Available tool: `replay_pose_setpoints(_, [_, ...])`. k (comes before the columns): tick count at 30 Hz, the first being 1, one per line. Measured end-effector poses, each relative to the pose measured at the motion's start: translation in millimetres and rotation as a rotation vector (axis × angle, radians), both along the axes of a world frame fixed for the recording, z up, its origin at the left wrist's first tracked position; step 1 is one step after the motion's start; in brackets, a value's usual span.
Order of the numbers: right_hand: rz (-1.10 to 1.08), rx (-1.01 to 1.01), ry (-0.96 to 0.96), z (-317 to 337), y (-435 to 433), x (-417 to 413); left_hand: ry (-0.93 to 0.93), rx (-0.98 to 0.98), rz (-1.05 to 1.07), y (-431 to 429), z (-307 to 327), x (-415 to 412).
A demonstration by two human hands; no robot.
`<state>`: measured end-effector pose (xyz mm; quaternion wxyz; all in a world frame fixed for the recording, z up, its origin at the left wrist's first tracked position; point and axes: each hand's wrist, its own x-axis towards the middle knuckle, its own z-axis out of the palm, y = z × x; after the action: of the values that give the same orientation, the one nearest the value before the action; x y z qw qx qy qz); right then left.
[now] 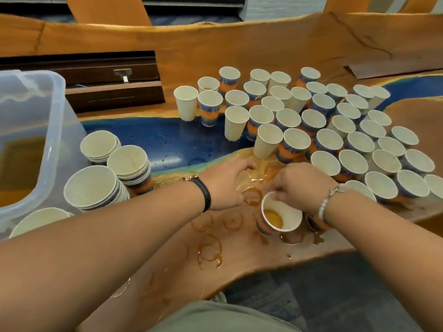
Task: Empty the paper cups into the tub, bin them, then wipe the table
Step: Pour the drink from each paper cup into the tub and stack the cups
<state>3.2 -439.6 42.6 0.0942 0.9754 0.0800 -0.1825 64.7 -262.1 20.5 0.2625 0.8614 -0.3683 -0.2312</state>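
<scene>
My right hand (302,185) pinches the far rim of a paper cup (280,216) that tilts toward me with a little amber liquid in its bottom. My left hand (225,183) hovers beside it over the wet table, fingers loosely curled, holding nothing. Several upright paper cups (330,137), white or with a blue and orange print, crowd the table beyond my hands. Stacks of nested empty cups (129,164) stand at the left beside a clear plastic tub (36,144) holding amber liquid.
The wooden table (239,250) with a blue resin strip (167,137) carries amber rings and puddles near my hands. A dark recessed box (115,80) lies behind the tub. Carpeted floor (335,295) shows below the table's near edge.
</scene>
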Motion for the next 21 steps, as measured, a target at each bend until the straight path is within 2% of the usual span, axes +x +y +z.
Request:
replay_pose_setpoints(3, [-0.072, 0.196, -0.094, 32, 18, 29, 0.199, -0.078, -0.047, 10, 1, 4])
replay_pose_setpoints(6, [-0.045, 0.302, -0.230, 70, 44, 56, 0.277, -0.367, 0.156, 25, 8, 3])
replay_pose_setpoints(9, [-0.010, 0.423, -0.344, 103, 79, 77, 0.213, -0.672, 0.452, 50, 22, 11])
replay_pose_setpoints(13, [-0.152, 0.892, -0.449, 124, 129, 104, 0.042, -0.870, 0.677, 94, 47, 28])
replay_pose_setpoints(14, [-0.187, 0.979, -0.471, 123, 143, 113, -0.016, -0.891, 0.743, 109, 55, 32])
replay_pose_setpoints(16, [-0.190, 1.002, -0.508, 112, 174, 130, -0.130, -0.876, 0.894, 145, 69, 40])
replay_pose_setpoints(18, [-0.149, 0.934, -0.512, 93, 204, 142, -0.230, -0.791, 1.012, 184, 78, 49])
replay_pose_setpoints(21, [-0.009, 0.795, -0.409, 65, 253, 149, -0.342, -0.602, 1.112, 239, 82, 57])
